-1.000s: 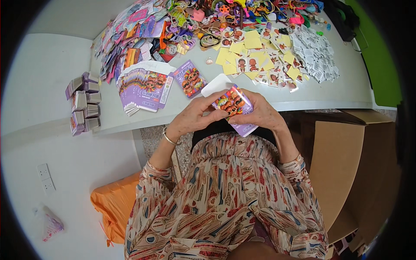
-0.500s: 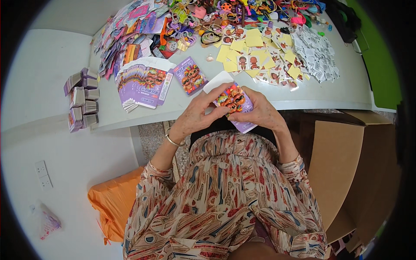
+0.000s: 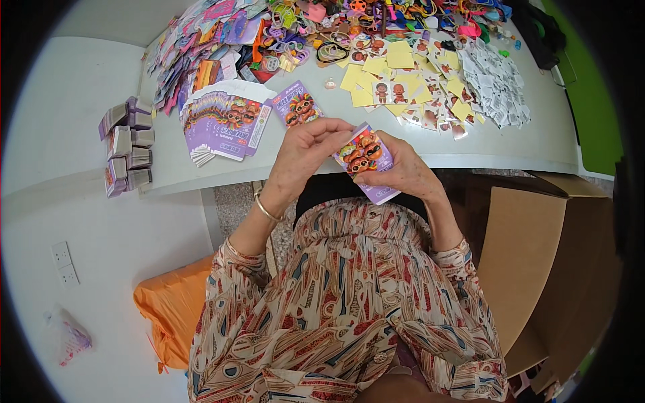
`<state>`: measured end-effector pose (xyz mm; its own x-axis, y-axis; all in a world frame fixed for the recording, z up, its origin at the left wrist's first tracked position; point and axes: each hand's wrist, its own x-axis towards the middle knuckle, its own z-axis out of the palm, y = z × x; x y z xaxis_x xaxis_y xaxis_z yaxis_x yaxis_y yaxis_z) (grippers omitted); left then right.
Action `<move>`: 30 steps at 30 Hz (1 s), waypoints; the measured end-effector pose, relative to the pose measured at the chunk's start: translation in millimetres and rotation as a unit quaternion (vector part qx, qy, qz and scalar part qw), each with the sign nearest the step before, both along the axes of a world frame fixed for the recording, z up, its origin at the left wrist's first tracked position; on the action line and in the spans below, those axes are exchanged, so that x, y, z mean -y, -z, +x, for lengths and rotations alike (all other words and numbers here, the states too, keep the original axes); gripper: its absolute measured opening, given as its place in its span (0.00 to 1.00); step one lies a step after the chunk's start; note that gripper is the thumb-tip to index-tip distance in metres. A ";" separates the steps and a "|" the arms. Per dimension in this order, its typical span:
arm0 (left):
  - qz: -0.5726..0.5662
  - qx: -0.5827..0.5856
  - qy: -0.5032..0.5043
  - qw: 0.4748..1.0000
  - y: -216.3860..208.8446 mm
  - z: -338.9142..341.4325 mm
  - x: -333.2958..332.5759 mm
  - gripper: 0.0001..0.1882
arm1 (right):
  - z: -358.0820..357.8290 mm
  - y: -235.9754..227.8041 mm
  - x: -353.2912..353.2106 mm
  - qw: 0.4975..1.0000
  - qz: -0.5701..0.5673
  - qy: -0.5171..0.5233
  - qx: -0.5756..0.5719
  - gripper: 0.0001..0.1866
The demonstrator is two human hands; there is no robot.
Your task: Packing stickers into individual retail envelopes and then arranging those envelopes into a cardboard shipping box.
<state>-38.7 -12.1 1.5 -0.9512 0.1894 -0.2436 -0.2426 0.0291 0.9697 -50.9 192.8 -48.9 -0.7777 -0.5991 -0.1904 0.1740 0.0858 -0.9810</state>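
Note:
A small purple cardboard box (image 3: pixel 363 156) with colourful cartoon figures on its front is held in front of my body, near the table edge. My right hand (image 3: pixel 411 169) grips its right side, thumb across the front and fingers behind. My left hand (image 3: pixel 302 153), with a bracelet at the wrist, pinches the box's upper left end; its fingertips partly hide that end. Just beyond the left hand, a matching purple box (image 3: pixel 295 101) lies on the table. Left of that, a fanned stack of flat purple cartons (image 3: pixel 222 127) with white flaps is spread out.
Piles of shiny packets (image 3: pixel 195 60), colourful small trinkets (image 3: pixel 322 27), yellow and picture cards (image 3: pixel 400 57) and white slips (image 3: pixel 494 84) cover the table's far side. Several small boxes (image 3: pixel 119 144) are stacked at left. An open cardboard carton (image 3: pixel 521 262) stands at right, an orange bag (image 3: pixel 171 302) at lower left.
The box's white top flap, standing out before, no longer shows. My left hand has shifted from the box's front to its upper end, while the right hand keeps its hold.

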 end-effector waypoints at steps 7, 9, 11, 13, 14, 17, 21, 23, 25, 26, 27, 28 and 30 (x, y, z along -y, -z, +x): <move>-0.134 -0.125 0.015 0.983 15.9 4.5 0.7 0.12 | -0.1 -3.2 0.0 1.000 0.007 -0.014 -0.012 0.29; -0.165 -0.144 0.016 0.976 17.4 4.4 1.6 0.11 | 0.4 -2.4 -0.8 1.000 0.007 -0.016 -0.008 0.30; -0.173 -0.144 0.024 0.974 17.5 2.3 3.8 0.10 | 0.3 -2.9 -1.6 1.000 0.005 -0.019 -0.005 0.30; -0.146 -0.135 0.021 0.980 14.1 0.4 2.8 0.10 | 0.2 -4.0 -3.4 1.000 0.005 -0.023 -0.018 0.30; -0.119 -0.125 0.018 0.985 13.2 -0.3 2.2 0.10 | 0.1 -3.3 -3.5 1.000 0.005 -0.023 -0.017 0.30; -0.181 -0.173 0.024 0.968 15.1 1.5 2.3 0.10 | 0.3 -2.8 -3.0 1.000 0.001 -0.025 -0.015 0.31; -0.241 -0.204 0.056 0.947 2.7 5.6 -3.9 0.10 | 1.1 0.0 -3.5 1.000 -0.003 -0.019 -0.021 0.30; -0.267 -0.278 0.084 0.919 6.2 9.5 -0.4 0.14 | 0.9 0.1 -2.3 0.999 0.001 -0.016 -0.051 0.30; -0.289 -0.277 0.111 0.910 0.6 12.5 0.1 0.17 | -0.7 -1.7 -2.2 1.000 -0.007 -0.012 0.002 0.28; -0.312 -0.276 0.137 0.899 -1.5 14.3 0.0 0.21 | -1.4 -3.1 -2.6 1.000 -0.007 -0.012 0.002 0.28; -0.312 -0.276 0.137 0.899 -0.8 16.8 -0.3 0.21 | -1.9 -4.5 -2.4 1.000 -0.003 -0.011 -0.006 0.28; -0.318 -0.286 0.133 0.894 1.3 19.3 -1.6 0.23 | -2.2 -5.1 -1.9 1.000 0.001 -0.010 -0.014 0.27; -0.325 -0.296 0.128 0.889 5.2 23.7 -7.0 0.26 | -3.3 -4.7 -2.0 1.000 0.005 -0.013 -0.010 0.28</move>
<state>-15.0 -5.1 -3.8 -0.8953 0.4205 0.1472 0.3993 0.6108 0.6837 -54.2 194.8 -44.2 -0.7653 -0.6176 -0.1813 0.1528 0.0994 -0.9833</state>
